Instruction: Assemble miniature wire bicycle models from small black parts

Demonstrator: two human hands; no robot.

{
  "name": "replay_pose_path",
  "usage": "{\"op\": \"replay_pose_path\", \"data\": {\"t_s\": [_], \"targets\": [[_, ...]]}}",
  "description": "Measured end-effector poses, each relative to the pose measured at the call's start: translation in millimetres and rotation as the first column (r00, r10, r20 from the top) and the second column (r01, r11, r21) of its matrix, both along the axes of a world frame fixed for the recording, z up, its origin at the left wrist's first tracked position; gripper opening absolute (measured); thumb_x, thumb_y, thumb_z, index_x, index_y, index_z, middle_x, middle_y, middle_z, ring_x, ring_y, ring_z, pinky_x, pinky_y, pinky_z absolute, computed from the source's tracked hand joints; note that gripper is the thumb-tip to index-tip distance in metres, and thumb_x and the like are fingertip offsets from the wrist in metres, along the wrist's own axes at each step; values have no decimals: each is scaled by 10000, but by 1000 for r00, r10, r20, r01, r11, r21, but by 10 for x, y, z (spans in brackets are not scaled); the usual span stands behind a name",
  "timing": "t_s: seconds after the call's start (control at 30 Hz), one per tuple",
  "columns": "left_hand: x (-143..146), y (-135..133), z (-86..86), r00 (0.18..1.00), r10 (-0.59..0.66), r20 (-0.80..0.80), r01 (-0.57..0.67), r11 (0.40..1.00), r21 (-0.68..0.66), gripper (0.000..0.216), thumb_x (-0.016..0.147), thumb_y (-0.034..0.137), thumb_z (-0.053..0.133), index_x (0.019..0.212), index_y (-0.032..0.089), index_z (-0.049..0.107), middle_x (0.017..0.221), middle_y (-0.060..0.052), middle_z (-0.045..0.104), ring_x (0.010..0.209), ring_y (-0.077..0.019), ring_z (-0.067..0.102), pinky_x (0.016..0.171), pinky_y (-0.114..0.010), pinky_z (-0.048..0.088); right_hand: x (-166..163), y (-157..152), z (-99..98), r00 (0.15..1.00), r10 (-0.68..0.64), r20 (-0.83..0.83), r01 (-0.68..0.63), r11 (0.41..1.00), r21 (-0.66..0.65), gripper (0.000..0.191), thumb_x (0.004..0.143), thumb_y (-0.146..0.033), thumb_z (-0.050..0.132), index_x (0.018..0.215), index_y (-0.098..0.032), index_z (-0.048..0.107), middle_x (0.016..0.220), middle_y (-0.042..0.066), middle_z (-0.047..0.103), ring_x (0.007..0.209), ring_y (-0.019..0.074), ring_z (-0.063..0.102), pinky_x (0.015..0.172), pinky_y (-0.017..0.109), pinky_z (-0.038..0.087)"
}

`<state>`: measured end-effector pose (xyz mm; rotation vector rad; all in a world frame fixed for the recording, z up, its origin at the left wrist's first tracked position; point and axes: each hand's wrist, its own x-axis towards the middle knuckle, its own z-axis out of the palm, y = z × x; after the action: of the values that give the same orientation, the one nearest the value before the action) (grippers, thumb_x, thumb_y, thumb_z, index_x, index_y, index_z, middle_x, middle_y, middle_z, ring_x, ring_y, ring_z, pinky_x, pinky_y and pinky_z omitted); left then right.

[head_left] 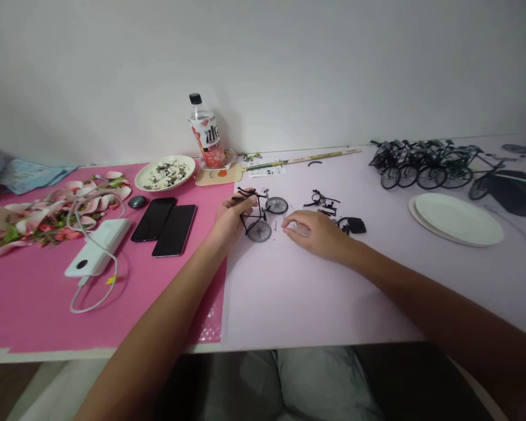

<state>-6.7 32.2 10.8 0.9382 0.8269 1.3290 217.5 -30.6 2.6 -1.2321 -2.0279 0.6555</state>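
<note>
A black miniature bicycle with grey spoked wheels is tilted in my left hand, whose thumb and fingers close on its frame near the handlebar. Just right of it, my right hand is low over the table, thumb and forefinger drawn together in a pinch. Whatever lies between those fingertips is too small to make out. A small thin pin-like piece lies on the table between the bicycle and my right fingertips. Behind my right hand are loose black bicycle parts and a black basket-like part.
Several assembled miniature bicycles stand at the back right, near stacked white plates. On the left are two phones, a white power bank with cable, artificial flowers, a bowl of small pieces and a drink bottle.
</note>
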Motion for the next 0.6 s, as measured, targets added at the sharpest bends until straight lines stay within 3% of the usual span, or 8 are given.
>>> {"op": "replay_pose_path", "data": {"t_s": [0.17, 0.4, 0.6], "targets": [[46, -28, 17, 999, -26, 25, 26, 1000, 3, 314, 568, 216, 940, 784, 140, 724, 953, -52, 700, 735, -83, 576, 625, -226, 407, -80, -15, -100, 987, 129, 91, -138, 986, 95, 195, 992, -346, 642, 1048, -270, 812, 1027, 73, 784, 966, 250, 698, 903, 389, 509], [57, -10, -3, 997, -61, 48, 62, 998, -11, 294, 570, 193, 939, 755, 134, 719, 1004, -71, 709, 761, -89, 572, 620, -226, 379, -102, 117, -269, 942, 160, 294, -250, 921, 299, 225, 1053, -265, 580, 1042, -225, 800, 1010, 68, 794, 951, 228, 709, 837, 356, 546], [79, -51, 8, 993, -107, 52, 108, 994, -21, 296, 560, 206, 947, 695, 136, 692, 886, -48, 700, 667, -65, 515, 586, -228, 342, -127, 119, -246, 924, 162, 346, -279, 905, 322, 257, 1075, -259, 532, 992, -210, 771, 985, 63, 785, 924, 216, 693, 826, 349, 544]]}}
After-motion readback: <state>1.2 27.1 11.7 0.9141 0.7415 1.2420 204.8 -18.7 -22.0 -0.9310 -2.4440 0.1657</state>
